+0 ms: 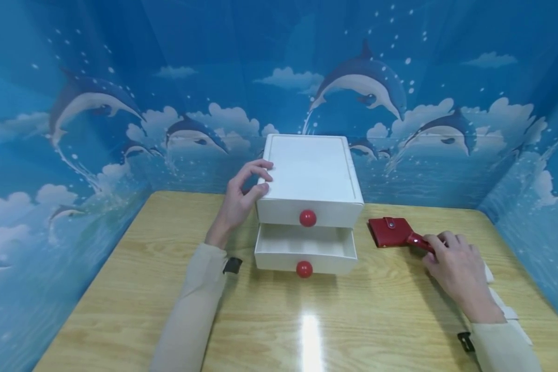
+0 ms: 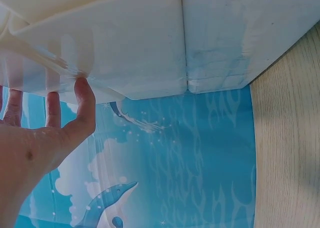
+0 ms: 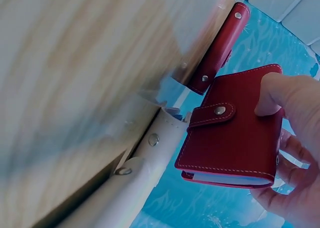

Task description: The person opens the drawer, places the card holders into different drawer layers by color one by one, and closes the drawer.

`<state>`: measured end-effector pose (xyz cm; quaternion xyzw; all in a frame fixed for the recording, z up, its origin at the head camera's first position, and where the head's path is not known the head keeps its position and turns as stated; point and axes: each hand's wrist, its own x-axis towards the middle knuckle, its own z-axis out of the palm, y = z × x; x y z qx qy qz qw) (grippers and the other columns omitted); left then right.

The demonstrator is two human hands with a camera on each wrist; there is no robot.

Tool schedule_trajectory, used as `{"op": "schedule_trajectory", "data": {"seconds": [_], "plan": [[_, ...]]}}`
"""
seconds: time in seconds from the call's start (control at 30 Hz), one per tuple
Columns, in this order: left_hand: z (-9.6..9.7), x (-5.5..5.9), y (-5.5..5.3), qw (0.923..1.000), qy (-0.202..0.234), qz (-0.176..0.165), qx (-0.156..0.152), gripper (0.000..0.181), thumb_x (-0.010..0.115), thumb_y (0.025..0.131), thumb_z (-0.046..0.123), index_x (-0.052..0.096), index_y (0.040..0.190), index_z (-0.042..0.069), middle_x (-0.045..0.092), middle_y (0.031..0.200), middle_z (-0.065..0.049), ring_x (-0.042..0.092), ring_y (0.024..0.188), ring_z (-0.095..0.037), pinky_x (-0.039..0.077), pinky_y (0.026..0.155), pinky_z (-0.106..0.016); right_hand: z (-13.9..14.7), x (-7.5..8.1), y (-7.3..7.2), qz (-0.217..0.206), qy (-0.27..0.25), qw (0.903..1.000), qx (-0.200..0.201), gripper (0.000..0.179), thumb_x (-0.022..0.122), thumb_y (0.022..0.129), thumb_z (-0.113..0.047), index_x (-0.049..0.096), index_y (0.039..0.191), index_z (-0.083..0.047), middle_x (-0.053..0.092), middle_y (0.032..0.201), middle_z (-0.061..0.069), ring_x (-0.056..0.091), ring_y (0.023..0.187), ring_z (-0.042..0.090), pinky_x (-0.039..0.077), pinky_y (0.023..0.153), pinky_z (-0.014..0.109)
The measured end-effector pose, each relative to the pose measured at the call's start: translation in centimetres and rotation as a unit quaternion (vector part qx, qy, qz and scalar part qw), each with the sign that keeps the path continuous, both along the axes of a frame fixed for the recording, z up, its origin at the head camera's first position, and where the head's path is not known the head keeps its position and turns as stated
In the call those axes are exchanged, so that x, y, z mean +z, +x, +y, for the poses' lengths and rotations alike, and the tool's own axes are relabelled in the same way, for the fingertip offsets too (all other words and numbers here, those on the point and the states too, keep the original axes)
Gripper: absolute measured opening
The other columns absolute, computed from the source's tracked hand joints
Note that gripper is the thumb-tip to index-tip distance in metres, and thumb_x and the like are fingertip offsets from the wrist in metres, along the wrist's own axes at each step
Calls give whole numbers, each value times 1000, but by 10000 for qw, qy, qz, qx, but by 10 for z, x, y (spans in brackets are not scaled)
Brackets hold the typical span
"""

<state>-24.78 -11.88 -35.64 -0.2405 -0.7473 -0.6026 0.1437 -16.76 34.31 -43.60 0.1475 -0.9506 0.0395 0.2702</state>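
Note:
My left hand [image 1: 242, 196] rests its fingertips on the upper left edge of a white two-drawer box [image 1: 311, 165] with red knobs. In the left wrist view its fingertips touch the box's side [image 2: 135, 48]. The lower drawer [image 1: 304, 263] is pulled out; the upper drawer [image 1: 283, 213] is closed. At the right, my right hand [image 1: 460, 268] pinches a red snap-strap card holder [image 3: 232, 133] between thumb and fingers, raised above the table. A second red card holder [image 1: 390, 231] lies just left of it.
White card holders [image 3: 155, 143] with snaps lie in a row on the wooden table [image 1: 167, 289], partly under my right hand and sleeve. Blue dolphin-printed curtains [image 1: 242, 62] stand behind the table and along both sides.

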Motion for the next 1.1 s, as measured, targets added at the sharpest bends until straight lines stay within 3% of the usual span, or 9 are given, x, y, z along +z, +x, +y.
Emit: {"op": "schedule_trajectory", "data": {"seconds": [0.27, 0.7, 1.1], "plan": [[1, 0, 1, 10000, 29, -22, 1, 22, 57, 97, 23, 64, 109, 7, 57, 146, -4, 41, 148, -18, 30, 122, -60, -1, 2, 3, 419, 30, 9991, 66, 43, 74, 65, -1, 69, 108, -3, 65, 93, 22, 56, 80, 41, 40, 57, 52], [1, -1, -1, 10000, 22, 42, 25, 21, 56, 97, 22, 65, 109, 7, 57, 145, -4, 41, 147, -17, 30, 122, -60, -5, 9, 12, 1014, -39, 9939, 425, 41, 80, 62, -3, 71, 102, -5, 64, 88, 19, 57, 74, 39, 37, 52, 47], [1, -3, 0, 10000, 24, 17, 54, 22, 56, 97, 23, 64, 109, 6, 57, 146, -4, 40, 148, -18, 28, 123, -61, -18, 19, 20, 1416, -261, 9874, 652, 26, 64, 77, -11, 72, 100, -3, 66, 86, 20, 58, 71, 38, 42, 53, 51]]}}
